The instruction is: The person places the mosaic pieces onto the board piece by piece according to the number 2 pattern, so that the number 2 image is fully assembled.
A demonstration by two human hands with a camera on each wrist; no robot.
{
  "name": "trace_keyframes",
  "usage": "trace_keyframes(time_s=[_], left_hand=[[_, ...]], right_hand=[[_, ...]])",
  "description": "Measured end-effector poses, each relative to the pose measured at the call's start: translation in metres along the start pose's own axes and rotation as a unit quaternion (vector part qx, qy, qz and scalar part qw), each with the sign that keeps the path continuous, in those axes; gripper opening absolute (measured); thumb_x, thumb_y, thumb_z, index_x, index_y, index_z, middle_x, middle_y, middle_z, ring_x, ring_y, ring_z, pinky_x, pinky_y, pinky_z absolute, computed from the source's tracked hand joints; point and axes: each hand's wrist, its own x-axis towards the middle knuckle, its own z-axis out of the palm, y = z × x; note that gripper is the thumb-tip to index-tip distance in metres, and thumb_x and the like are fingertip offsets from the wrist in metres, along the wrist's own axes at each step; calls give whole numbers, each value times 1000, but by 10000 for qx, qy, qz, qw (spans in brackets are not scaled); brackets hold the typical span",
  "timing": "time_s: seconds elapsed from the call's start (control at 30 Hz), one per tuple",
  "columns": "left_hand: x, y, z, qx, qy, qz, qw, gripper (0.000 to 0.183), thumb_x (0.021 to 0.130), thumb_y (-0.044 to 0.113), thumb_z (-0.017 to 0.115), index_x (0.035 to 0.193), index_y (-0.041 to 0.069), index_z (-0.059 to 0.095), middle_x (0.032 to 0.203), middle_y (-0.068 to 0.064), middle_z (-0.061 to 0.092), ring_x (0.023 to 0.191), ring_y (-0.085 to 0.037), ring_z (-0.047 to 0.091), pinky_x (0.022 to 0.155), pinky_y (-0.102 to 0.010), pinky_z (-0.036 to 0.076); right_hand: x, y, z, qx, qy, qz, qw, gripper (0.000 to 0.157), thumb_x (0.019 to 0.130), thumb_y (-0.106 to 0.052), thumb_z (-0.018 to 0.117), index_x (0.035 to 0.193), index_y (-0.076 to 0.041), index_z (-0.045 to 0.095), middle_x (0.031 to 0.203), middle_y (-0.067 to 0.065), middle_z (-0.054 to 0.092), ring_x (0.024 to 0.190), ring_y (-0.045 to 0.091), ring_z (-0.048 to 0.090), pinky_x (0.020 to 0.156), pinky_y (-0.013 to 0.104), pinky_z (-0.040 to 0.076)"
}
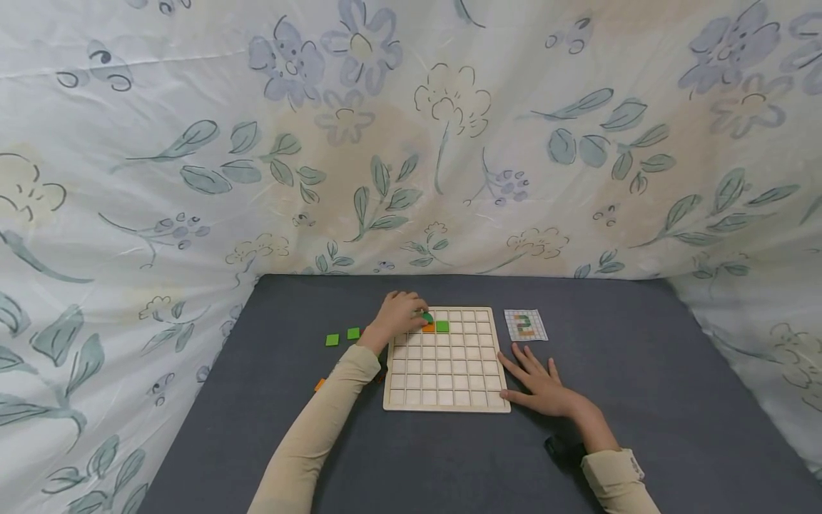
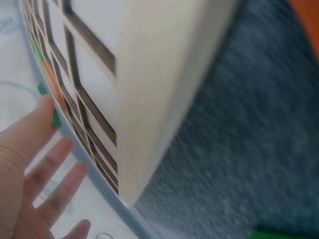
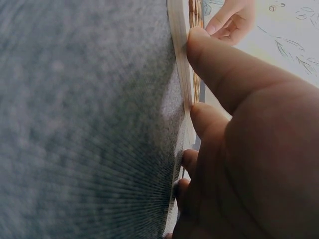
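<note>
A pale wooden grid board (image 1: 446, 409) lies on the dark cloth. At its far left part my left hand (image 1: 399, 314) pinches a small green tile (image 1: 427, 316), partly hidden by the fingers. In the left wrist view the thumb lies against this green tile (image 2: 57, 119), which is tilted over the board. Just below it an orange tile (image 1: 428, 328) sits in a cell, with another green tile (image 1: 442, 326) in the cell to its right. My right hand (image 1: 542, 387) is spread at the board's right edge; its thumb and index fingertips touch the edge in the right wrist view.
Loose green tiles (image 1: 332, 340) lie left of the board, and an orange tile (image 1: 320, 385) shows beside the left sleeve. A small card with a coloured grid pattern (image 1: 526, 325) lies right of the board. Behind the table hangs a floral cloth (image 1: 449, 178).
</note>
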Motion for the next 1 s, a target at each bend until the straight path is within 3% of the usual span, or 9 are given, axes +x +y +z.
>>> trace_keyframes(time_s=[0.27, 0.53, 0.73, 1.0], left_hand=[[5, 11, -1, -25, -16, 232, 9997, 26, 86, 37, 64, 109, 23, 67, 111, 2, 60, 110, -22, 53, 109, -50, 28], [9, 23, -3, 146, -188, 347, 9991, 27, 86, 39, 63, 108, 25, 68, 113, 3, 59, 112, -22, 52, 110, -50, 27], [15, 33, -2, 291, -276, 403, 9984, 28, 84, 42, 64, 107, 28, 68, 111, 5, 59, 108, -19, 53, 110, -48, 27], [23, 45, 1, 409, -323, 405, 9978, 29, 82, 45, 65, 106, 28, 69, 109, 6, 59, 108, -18, 53, 110, -50, 26]], right_hand=[[0, 7, 4, 148, 224, -278, 9993, 71, 89, -42, 57, 148, -18, 25, 151, 27, 9, 137, 48, -1, 95, 74, -12], [2, 12, 8, 0, 327, -261, 9991, 72, 89, -44, 56, 148, -18, 25, 151, 26, 10, 137, 47, 1, 97, 74, -10], [0, 2, 3, -122, 161, -8, 9998, 73, 90, -43, 56, 147, -10, 26, 152, 25, 9, 138, 47, 2, 99, 73, -8], [1, -1, 1, -209, 65, 132, 9997, 74, 89, -46, 55, 148, -12, 25, 153, 23, 8, 138, 46, 1, 99, 73, -8]])
